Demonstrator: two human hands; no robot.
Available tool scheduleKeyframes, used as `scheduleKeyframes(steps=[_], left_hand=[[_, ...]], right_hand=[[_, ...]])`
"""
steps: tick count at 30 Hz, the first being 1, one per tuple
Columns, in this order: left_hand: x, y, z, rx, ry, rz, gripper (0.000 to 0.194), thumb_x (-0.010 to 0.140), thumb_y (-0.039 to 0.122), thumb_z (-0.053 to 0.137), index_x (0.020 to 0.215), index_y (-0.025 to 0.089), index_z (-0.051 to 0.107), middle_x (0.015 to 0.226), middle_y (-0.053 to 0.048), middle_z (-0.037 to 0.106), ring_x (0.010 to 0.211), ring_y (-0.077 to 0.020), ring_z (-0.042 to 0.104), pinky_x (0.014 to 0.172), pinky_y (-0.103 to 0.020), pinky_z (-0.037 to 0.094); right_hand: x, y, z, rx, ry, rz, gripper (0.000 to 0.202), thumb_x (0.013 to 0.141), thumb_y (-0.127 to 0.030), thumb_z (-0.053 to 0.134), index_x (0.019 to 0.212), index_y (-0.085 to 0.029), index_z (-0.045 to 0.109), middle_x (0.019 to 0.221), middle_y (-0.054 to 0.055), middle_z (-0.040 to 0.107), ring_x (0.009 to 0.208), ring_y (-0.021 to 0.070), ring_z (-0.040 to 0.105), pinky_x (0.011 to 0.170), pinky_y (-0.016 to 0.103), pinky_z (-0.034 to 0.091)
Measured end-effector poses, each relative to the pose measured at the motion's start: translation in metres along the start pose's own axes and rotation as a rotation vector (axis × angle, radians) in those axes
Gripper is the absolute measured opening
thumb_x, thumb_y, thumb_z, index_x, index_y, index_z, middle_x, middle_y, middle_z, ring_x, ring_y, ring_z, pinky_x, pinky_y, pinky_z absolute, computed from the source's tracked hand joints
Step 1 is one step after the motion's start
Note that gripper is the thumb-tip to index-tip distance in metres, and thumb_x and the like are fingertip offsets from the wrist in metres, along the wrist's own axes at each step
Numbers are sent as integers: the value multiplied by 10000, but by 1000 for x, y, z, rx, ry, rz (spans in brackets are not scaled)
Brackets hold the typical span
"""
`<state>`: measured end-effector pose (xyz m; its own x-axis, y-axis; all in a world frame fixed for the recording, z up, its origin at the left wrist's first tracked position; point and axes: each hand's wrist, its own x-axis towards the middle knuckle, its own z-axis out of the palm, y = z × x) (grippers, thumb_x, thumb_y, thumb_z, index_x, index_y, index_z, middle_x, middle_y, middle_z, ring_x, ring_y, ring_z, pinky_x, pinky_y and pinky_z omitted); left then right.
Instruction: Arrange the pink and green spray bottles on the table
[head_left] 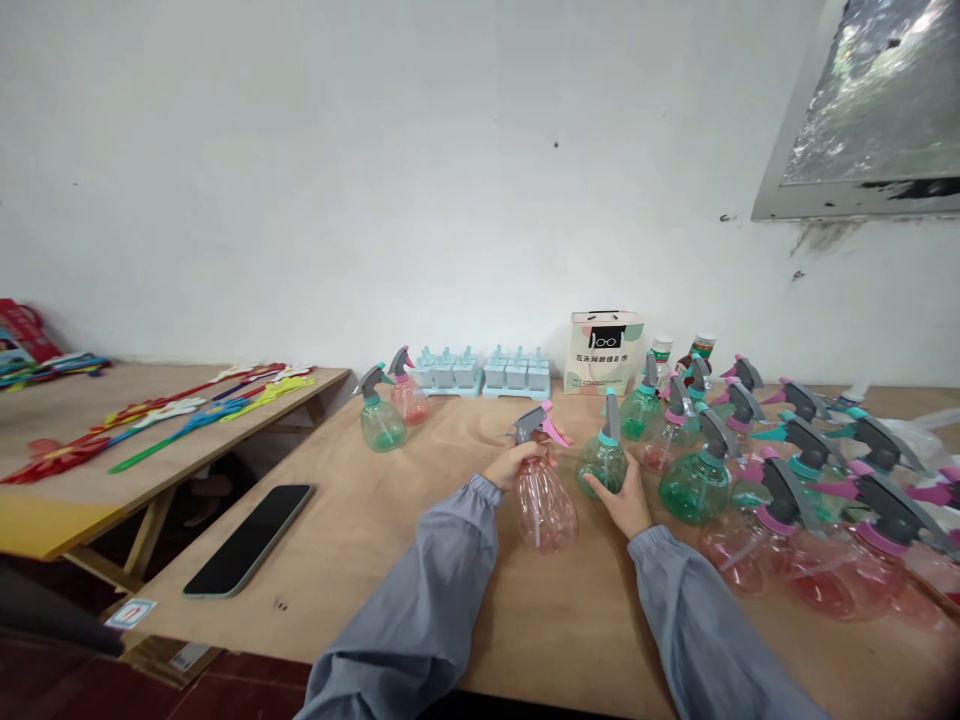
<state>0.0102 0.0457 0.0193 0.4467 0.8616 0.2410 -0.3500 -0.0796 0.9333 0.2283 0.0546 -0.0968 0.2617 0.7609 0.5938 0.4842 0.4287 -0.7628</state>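
My left hand [517, 464] is closed round the neck of a pink spray bottle [546, 510], just under its grey and pink trigger head. The bottle tilts, with its base toward me. My right hand [627, 498] grips a green spray bottle [600, 464] by the side of its round body, and that bottle is nearly upright. The two bottles are close together but apart, over the middle of the wooden table [420, 540]. Nearest to my right hand among the others is a green spray bottle [694, 488].
Several pink and green spray bottles [780, 530] crowd the right side. A green bottle [382, 425] and a pink bottle [409, 400] stand at back left. Light-blue ice-pop moulds [517, 372] and a paper bag [602, 355] line the wall. A phone [249, 540] lies left.
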Motion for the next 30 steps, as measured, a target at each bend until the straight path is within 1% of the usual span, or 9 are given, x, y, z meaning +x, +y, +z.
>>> scheduleKeyframes(steps=[5, 11, 14, 17, 21, 23, 25, 27, 30], left_hand=[[0, 1, 1, -22, 134, 20, 262, 539, 292, 666, 754, 159, 596, 709, -17, 663, 569, -108, 584, 599, -244, 439], [-6, 2, 4, 41, 53, 3, 287, 513, 264, 686, 777, 160, 644, 688, -27, 672, 548, -122, 574, 544, -240, 398], [-6, -1, 4, 31, 187, 19, 268, 507, 278, 697, 738, 157, 633, 697, -34, 676, 562, -131, 583, 560, -250, 428], [-7, -4, 1, 27, 322, 56, 242, 563, 318, 693, 726, 160, 610, 706, -20, 674, 587, -117, 590, 623, -253, 473], [-19, 5, -7, 99, 376, 132, 327, 591, 337, 756, 847, 162, 651, 812, -36, 716, 636, -126, 611, 692, -272, 503], [-31, 18, -16, 245, 387, 184, 408, 601, 343, 791, 949, 171, 666, 943, -65, 732, 740, -161, 656, 773, -307, 521], [-47, 34, -32, 443, 457, 250, 461, 647, 378, 781, 1048, 186, 658, 1048, -79, 723, 865, -197, 682, 847, -348, 525], [-65, 49, -56, 607, 613, 306, 474, 677, 409, 758, 1085, 189, 658, 1030, -68, 725, 937, -228, 682, 875, -379, 527], [-95, 69, -109, 795, 914, 302, 350, 658, 437, 757, 871, 164, 709, 810, -51, 721, 897, -279, 678, 829, -415, 545]], right_hand=[[-2, -3, -1, 6, -33, 32, 931, 663, -685, 701, 1352, -144, 387, 1313, 207, 524, 1235, 340, 503, 1032, 520, 414], [-4, -4, 0, 14, -33, 23, 912, 657, -676, 715, 1341, -161, 403, 1281, 194, 556, 1192, 337, 533, 996, 521, 441], [-4, -5, 0, 23, -32, 10, 906, 664, -675, 709, 1341, -157, 401, 1285, 194, 554, 1196, 333, 533, 1001, 520, 439], [-4, -6, 0, 35, -53, 24, 907, 668, -667, 711, 1344, -152, 391, 1298, 202, 546, 1205, 331, 532, 1014, 520, 434], [-4, -5, 0, 43, -57, 35, 917, 653, -675, 716, 1338, -158, 393, 1304, 204, 541, 1216, 339, 526, 1024, 530, 426], [-4, -5, 1, 50, -53, 38, 924, 646, -682, 716, 1334, -157, 393, 1309, 204, 536, 1223, 341, 522, 1034, 530, 419], [-4, -5, 1, 60, -59, 45, 928, 641, -687, 715, 1332, -158, 392, 1307, 201, 537, 1221, 340, 526, 1035, 525, 421], [-6, -7, 2, 62, -65, 57, 929, 636, -690, 715, 1326, -159, 393, 1293, 198, 546, 1211, 341, 534, 1025, 525, 430], [-8, -10, 2, 65, -71, 58, 910, 638, -693, 707, 1311, -162, 403, 1279, 193, 554, 1203, 340, 539, 1019, 521, 434]])
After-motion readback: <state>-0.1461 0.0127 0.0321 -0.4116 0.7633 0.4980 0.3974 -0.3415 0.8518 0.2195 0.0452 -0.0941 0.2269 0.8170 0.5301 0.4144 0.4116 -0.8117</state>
